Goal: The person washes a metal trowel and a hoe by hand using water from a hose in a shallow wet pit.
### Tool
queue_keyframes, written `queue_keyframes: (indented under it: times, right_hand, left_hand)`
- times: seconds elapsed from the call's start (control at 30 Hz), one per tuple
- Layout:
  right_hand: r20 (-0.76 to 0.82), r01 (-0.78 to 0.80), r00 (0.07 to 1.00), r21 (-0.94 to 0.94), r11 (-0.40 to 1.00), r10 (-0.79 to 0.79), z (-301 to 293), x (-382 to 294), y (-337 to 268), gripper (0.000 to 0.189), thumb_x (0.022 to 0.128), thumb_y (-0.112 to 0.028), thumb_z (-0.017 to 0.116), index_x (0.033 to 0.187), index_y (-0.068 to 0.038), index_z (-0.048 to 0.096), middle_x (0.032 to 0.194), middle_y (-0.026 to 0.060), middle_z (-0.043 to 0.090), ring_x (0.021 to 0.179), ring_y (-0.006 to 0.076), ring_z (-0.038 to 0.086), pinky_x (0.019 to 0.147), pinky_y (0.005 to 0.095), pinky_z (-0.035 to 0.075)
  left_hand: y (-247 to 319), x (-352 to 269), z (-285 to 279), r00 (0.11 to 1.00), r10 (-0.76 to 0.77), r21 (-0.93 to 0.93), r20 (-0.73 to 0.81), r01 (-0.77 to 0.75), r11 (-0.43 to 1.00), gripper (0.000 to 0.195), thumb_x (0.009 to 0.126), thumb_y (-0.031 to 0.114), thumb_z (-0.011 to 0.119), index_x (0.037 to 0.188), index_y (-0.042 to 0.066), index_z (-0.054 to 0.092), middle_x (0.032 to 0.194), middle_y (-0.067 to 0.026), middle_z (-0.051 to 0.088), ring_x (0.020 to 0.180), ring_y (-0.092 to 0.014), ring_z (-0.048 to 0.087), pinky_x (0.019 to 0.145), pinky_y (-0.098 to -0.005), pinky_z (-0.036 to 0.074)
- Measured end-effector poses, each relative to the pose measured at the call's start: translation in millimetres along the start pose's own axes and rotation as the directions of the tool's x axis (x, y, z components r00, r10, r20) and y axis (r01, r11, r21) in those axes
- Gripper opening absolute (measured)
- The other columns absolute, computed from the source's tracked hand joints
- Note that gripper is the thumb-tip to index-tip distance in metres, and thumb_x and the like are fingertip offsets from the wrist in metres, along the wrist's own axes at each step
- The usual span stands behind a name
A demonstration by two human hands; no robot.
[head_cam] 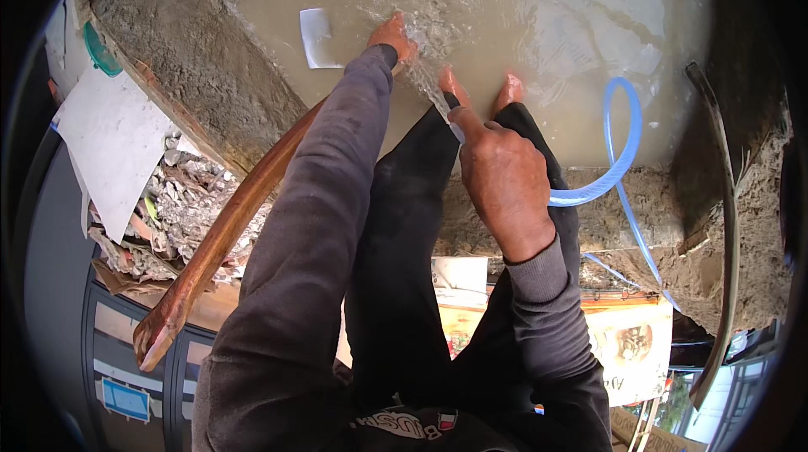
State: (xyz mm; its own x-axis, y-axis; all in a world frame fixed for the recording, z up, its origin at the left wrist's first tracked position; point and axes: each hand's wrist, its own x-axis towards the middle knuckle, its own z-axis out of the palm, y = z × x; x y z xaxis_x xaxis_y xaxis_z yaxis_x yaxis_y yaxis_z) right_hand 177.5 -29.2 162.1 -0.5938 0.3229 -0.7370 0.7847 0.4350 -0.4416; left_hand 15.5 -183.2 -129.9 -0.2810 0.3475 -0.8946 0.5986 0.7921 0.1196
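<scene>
My right hand (505, 184) grips a translucent blue hose (590, 193) near its end, the index finger lying along it. A stream of water (426, 83) runs from the hose and splashes beside my left hand (392, 38). That hand is curled low at the surface of the muddy water (536, 23), around what looks like the far part of a curved wooden handle (233, 212). The handle passes beneath my left forearm, which hides part of it. A flat, shiny pale plate (319, 38) shows at the water left of the hand; whether it joins the handle is hidden.
My bare feet (509, 91) stand in the water. A muddy bank (189, 54) rises at left, with rubble (196, 206) and a pale sheet (117, 142) beyond it. The hose loops at right, near a bent wooden pole (726, 212). A printed banner (631, 344) lies behind.
</scene>
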Motion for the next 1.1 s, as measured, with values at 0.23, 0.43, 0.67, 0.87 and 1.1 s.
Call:
queue_keyframes:
  times: [0.23,0.43,0.67,0.87,1.1]
  right_hand:
    - [0.001,0.010,1.000,-0.006,1.000,-0.010,-3,-2,1,0.026,0.080,-0.006,0.056,0.104,-0.013,0.061,0.071,0.0121,0.062,0.064,0.0323,0.063,0.056,0.0433,0.050]
    - [-0.069,0.070,0.995,0.064,0.996,-0.066,-15,-19,-7,0.022,0.079,-0.006,0.055,0.101,-0.012,0.059,0.069,0.0126,0.061,0.061,0.0329,0.063,0.054,0.0429,0.050]
    - [-0.134,0.090,0.988,0.081,0.993,-0.078,-41,-58,-31,0.023,0.079,-0.007,0.056,0.101,-0.012,0.058,0.067,0.0126,0.059,0.061,0.0339,0.063,0.053,0.0442,0.050]
    - [-0.108,0.063,0.993,0.201,0.977,-0.041,-76,-96,-32,0.032,0.078,-0.004,0.057,0.108,-0.014,0.058,0.079,0.0184,0.063,0.071,0.0390,0.061,0.062,0.0472,0.047]
    - [-0.044,0.188,0.982,0.409,0.893,-0.186,-118,-120,-28,0.031,0.074,0.003,0.059,0.104,-0.007,0.061,0.073,0.0216,0.059,0.071,0.0397,0.060,0.065,0.0447,0.046]
  left_hand:
    - [-3,-3,2,0.822,-0.044,0.154,0.567,-0.054,0.987,0.034,0.077,0.023,0.067,0.103,0.001,0.068,0.111,-0.0165,0.065,0.099,-0.029,0.064,0.086,-0.0411,0.049]
    - [16,-61,-44,0.905,-0.224,-0.325,0.362,0.347,0.880,0.009,0.082,0.009,0.060,0.080,0.001,0.060,0.061,-0.0107,0.058,0.046,-0.021,0.055,0.042,-0.0343,0.045]
    - [16,-158,-84,0.998,-0.015,-0.057,0.065,0.019,0.998,0.043,0.066,0.030,0.077,0.093,0.000,0.063,0.084,-0.0183,0.066,0.084,-0.032,0.064,0.075,-0.0380,0.050]
    - [29,-224,-116,0.999,0.045,-0.155,0.001,-0.044,0.987,0.054,0.065,0.035,0.077,0.102,-0.001,0.062,0.098,-0.0210,0.065,0.095,-0.036,0.061,0.082,-0.0414,0.047]
    - [18,-301,-117,0.996,0.050,0.027,-0.079,-0.048,0.998,0.058,0.070,0.032,0.076,0.114,0.001,0.055,0.089,-0.0208,0.067,0.089,-0.036,0.064,0.077,-0.0433,0.052]
